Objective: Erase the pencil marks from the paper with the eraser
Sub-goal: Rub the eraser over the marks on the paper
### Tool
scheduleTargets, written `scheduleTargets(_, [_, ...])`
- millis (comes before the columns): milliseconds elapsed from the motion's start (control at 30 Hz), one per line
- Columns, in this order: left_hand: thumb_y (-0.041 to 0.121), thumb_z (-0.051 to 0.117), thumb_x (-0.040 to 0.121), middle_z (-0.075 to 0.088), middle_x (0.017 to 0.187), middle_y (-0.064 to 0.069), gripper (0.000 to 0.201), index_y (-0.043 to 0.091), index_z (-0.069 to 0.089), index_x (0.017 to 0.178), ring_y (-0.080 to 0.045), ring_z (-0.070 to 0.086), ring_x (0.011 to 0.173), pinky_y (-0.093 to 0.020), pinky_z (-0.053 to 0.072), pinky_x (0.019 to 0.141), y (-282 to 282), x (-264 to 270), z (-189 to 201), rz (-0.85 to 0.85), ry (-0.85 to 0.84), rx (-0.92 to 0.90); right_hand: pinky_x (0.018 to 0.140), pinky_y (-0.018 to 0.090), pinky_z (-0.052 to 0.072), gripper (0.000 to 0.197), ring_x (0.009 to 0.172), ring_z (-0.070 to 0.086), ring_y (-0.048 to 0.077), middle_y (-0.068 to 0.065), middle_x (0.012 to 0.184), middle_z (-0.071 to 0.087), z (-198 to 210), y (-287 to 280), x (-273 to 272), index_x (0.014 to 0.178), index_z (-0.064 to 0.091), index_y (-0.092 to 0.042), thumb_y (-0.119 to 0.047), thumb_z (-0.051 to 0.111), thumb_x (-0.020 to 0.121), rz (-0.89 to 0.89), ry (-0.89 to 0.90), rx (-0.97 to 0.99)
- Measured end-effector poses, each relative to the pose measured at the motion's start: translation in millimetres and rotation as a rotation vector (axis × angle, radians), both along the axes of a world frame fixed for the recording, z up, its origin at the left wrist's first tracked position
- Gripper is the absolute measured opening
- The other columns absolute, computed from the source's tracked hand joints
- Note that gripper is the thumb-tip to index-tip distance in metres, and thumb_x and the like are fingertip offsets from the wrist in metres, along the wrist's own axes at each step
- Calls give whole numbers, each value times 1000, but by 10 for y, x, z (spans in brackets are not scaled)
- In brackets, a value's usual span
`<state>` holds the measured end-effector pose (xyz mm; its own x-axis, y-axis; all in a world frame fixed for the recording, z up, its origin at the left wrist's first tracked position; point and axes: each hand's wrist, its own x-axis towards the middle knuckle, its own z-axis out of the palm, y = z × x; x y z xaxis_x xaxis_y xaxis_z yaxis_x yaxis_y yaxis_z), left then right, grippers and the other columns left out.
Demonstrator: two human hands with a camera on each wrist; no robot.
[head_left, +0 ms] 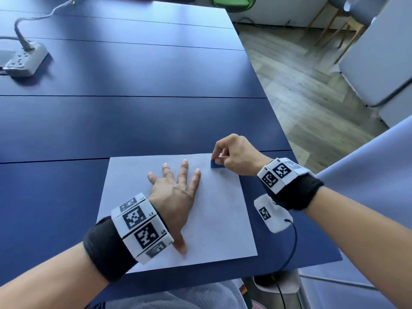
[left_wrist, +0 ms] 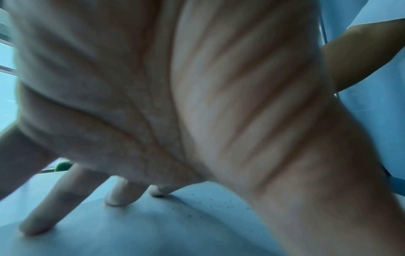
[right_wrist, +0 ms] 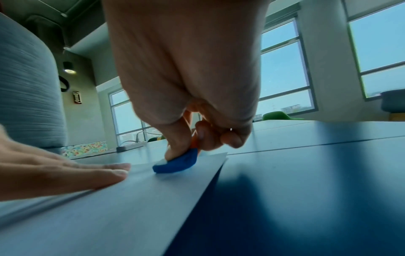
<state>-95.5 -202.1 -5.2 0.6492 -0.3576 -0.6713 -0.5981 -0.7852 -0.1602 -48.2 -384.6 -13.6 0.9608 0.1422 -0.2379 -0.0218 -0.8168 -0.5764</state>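
Observation:
A white sheet of paper lies near the front edge of the blue table. My left hand lies flat on the sheet with fingers spread, pressing it down. My right hand pinches a blue eraser between thumb and fingers at the sheet's far right corner. In the right wrist view the eraser touches the paper, tilted under the thumb. Small dark crumbs lie on the paper under my left palm. No pencil marks show clearly.
A grey power strip with its cable sits at the table's far left. A white tagged device with a black wire hangs under my right wrist near the table's right edge. Chairs stand on the wooden floor to the right.

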Motion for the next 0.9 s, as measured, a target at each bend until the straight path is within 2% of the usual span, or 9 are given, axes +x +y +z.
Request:
scheduleTargets(67, [62,87,50,-30,156,-21,161,12,-32,147,-53,-4,144,-66,23,109,-11,4,10,14,4,-2,56,14,39,14,61,52,2,-8,67,56,-17,-5,-14,79,71,-15,-3,64,84,-20,3,20])
scheduleTargets(200, [60,87,53,-32,154,-21,159,11,-32,147,-54,-5,143,-66,24,108,-20,2,16,14,17,-7,54,15,43,17,57,53,4,-7,66,59,-27,41,-147,80,72,-16,-2,63,83,115,80,-11])
scheduleTargets(400, [58,89,52,-34,153,-21,161,12,-32,147,-53,-7,143,-63,33,106,-6,8,26,18,38,-35,59,18,42,16,59,52,4,-6,67,57,-14,43,60,80,73,-15,-2,64,83,43,-40,17])
scheduleTargets(533, [50,91,55,-35,154,-20,157,12,-30,148,-53,-10,143,-63,34,105,3,8,26,37,56,-65,61,22,49,16,63,55,8,-2,74,63,-23,13,-231,81,73,-17,-4,65,83,157,69,-5])
scheduleTargets(700, [70,82,50,-33,155,-17,158,15,-27,149,-51,-12,144,-62,37,104,62,30,-6,24,73,-127,54,10,40,12,53,50,1,5,67,64,24,-370,-277,87,71,-20,-10,65,87,-130,-110,136])
scheduleTargets(767, [76,75,53,-22,159,-17,148,16,-15,154,-51,2,144,-58,40,103,52,90,7,37,79,-138,54,10,40,9,52,49,-1,0,65,60,37,-474,-292,92,69,-20,-13,64,89,-213,-151,183])
scheduleTargets(800, [78,71,58,-9,160,-17,136,15,-2,154,-48,17,140,-54,43,101,26,131,36,34,66,-151,54,10,40,9,52,49,-1,-2,65,58,34,-485,-302,93,69,-20,-14,64,89,-219,-148,189])
scheduleTargets(867, [78,60,72,23,149,-17,100,14,28,142,-35,44,112,-42,48,88,-26,216,104,8,5,-212,57,11,42,8,54,50,1,-3,67,58,9,-428,-299,94,68,-21,-17,64,90,-180,-133,166])
scheduleTargets(900, [74,55,79,34,138,-14,84,14,36,133,-30,47,98,-37,45,80,-61,260,147,-22,-29,-233,60,14,43,7,56,51,3,-3,67,59,2,-389,-294,94,68,-22,-18,63,90,-154,-133,146])
